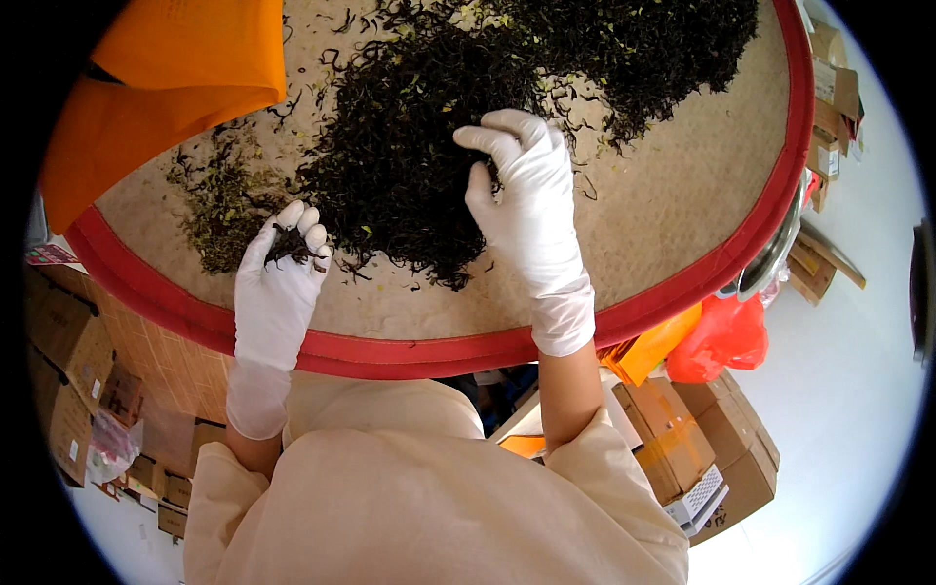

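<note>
- Our left hand (pixel 277 292) grasps some dark leaves (pixel 289 248) by the round tray's near edge (pixel 390 359).
- Our right hand (pixel 526 190), thumb and forefinger parted, is at the leaf pile (pixel 400 146), left of mid-tray; we cannot tell whether it grips anything.

Illegible dark markings (pixel 720 514) on cardboard box (pixel 746 468)

Bright, mostly even light overall; can't tell the src. Gloved R hand (pixel 531 200) near ctr is v. bright, fine detail thin. Pale surface (pixel 829 390) at far R of frame glares white, w/ bluish tint toward the rim. Dark leaf heap (pixel 400 146), upper ctr, loses detail in its blacks. Cartons (pixel 66 390) at lower L dimmer, a bit soft. Fisheye: blk corners, outer edges bowed.
</note>
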